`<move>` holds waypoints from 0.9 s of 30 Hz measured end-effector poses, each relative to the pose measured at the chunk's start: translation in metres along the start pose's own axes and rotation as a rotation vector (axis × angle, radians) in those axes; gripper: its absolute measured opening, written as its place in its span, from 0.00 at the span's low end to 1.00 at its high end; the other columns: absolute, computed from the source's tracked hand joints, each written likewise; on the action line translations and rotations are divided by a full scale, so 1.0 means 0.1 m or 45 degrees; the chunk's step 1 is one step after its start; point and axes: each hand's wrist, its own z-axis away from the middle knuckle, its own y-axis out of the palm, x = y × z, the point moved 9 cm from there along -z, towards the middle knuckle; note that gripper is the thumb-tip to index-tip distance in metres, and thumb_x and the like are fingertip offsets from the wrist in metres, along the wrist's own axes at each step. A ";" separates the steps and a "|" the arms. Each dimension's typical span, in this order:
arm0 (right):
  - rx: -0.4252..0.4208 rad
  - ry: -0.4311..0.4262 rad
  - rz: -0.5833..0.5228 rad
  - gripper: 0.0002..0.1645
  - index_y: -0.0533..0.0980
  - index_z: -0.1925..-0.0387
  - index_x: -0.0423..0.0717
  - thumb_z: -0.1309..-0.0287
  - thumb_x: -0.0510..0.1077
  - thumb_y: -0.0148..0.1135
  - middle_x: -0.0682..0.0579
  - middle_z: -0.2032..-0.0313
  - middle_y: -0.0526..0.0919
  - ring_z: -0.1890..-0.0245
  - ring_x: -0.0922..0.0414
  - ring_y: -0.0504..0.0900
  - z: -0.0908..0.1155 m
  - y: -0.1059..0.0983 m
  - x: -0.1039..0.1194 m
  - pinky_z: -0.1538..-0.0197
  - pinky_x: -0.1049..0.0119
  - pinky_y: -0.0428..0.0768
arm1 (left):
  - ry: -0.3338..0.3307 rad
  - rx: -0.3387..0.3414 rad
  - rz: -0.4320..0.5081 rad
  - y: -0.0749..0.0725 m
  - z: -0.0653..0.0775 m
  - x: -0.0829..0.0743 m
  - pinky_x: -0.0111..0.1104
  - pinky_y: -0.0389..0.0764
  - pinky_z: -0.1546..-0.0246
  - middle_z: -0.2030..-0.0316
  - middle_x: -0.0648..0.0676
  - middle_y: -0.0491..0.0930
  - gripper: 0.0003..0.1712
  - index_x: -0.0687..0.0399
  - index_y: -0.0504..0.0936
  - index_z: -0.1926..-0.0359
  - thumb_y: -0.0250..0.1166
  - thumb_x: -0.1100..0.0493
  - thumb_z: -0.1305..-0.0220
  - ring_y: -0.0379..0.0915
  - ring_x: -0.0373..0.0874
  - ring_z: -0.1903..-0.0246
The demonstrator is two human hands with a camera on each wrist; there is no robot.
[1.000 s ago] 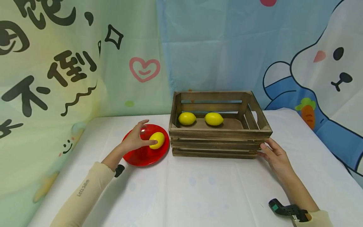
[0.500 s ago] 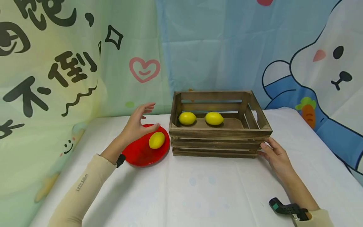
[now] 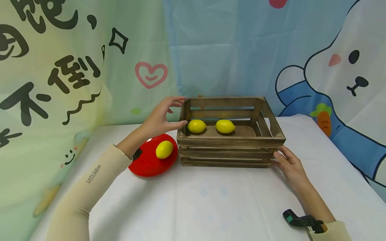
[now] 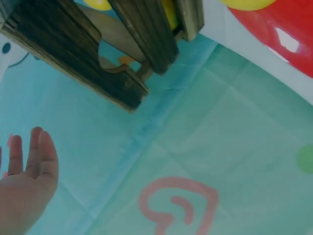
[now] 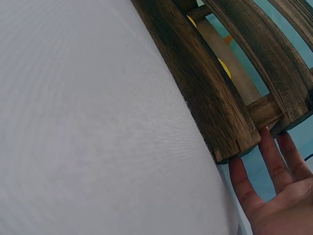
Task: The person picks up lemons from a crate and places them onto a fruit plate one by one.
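At the left, a beige cloth sleeve (image 3: 93, 182) reaches in past a round red plate (image 3: 144, 165), whose glossy, smooth surface catches the light. One yellow lemon (image 3: 164, 149) lies toward the plate's right side; the shallow dish probably stops it rolling off. Just right of and beyond the plate, the left hand (image 3: 163, 117) is raised at the crate's left end, holding nothing, fingers loosely extended and thumb well apart from them; whether the thumb touches the wood, I cannot tell. The crate (image 3: 224, 143) is a rectangular box of brown, coarse-grained slats, with gaps between them and a handle cut-out in its end. Inside, a left lemon (image 3: 197, 126) and a right lemon (image 3: 225, 126) rest side by side, both oval with pointed tips. Farther right, the right hand (image 3: 291, 167) touches the crate's near right corner, its fingertips (image 5: 238, 169) slightly spread against the slat ends, likely to steady the box on the white, lightly creased tablecloth (image 3: 211, 201).
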 end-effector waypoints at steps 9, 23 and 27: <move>-0.002 -0.012 -0.022 0.29 0.64 0.28 0.53 0.28 0.37 0.49 0.67 0.42 0.73 0.46 0.71 0.74 0.00 -0.01 0.02 0.52 0.78 0.77 | 0.192 0.064 -0.023 0.10 -0.36 -0.25 0.43 0.73 0.52 0.43 0.59 0.73 0.34 0.62 0.70 0.38 0.72 0.62 0.45 0.71 0.49 0.45; -0.036 0.013 0.023 0.29 0.64 0.29 0.52 0.28 0.39 0.51 0.67 0.43 0.72 0.47 0.71 0.75 0.01 -0.06 0.04 0.51 0.78 0.77 | 0.291 0.182 0.083 0.37 -0.77 -0.46 0.39 0.73 0.49 0.42 0.58 0.73 0.31 0.61 0.73 0.40 0.72 0.63 0.44 0.71 0.49 0.44; -0.046 0.050 0.083 0.29 0.63 0.28 0.53 0.28 0.41 0.51 0.68 0.44 0.72 0.48 0.72 0.75 0.04 -0.04 0.02 0.51 0.78 0.77 | 0.312 0.200 0.125 0.48 -0.87 -0.47 0.37 0.73 0.48 0.42 0.58 0.73 0.31 0.62 0.73 0.40 0.72 0.63 0.44 0.71 0.47 0.44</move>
